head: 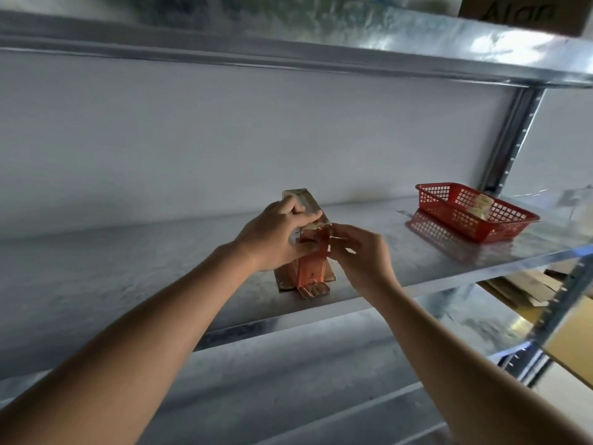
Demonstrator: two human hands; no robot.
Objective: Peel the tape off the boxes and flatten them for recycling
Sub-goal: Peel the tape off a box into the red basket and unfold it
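On galvanised metal shelf (160, 268), white wall behind: one small upright brown cardboard box (309, 239), one red plastic mesh basket (475, 215) well apart. Left hand (276, 236) fingers clamped round box; right hand (362, 252) fingers pinch clear tape strip (324, 248) on box.

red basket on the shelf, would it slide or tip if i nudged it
The red basket would probably slide rather than tip: it is low and wide on the glossy metal shelf. Likely light too, with mesh walls and only a pale wad inside.
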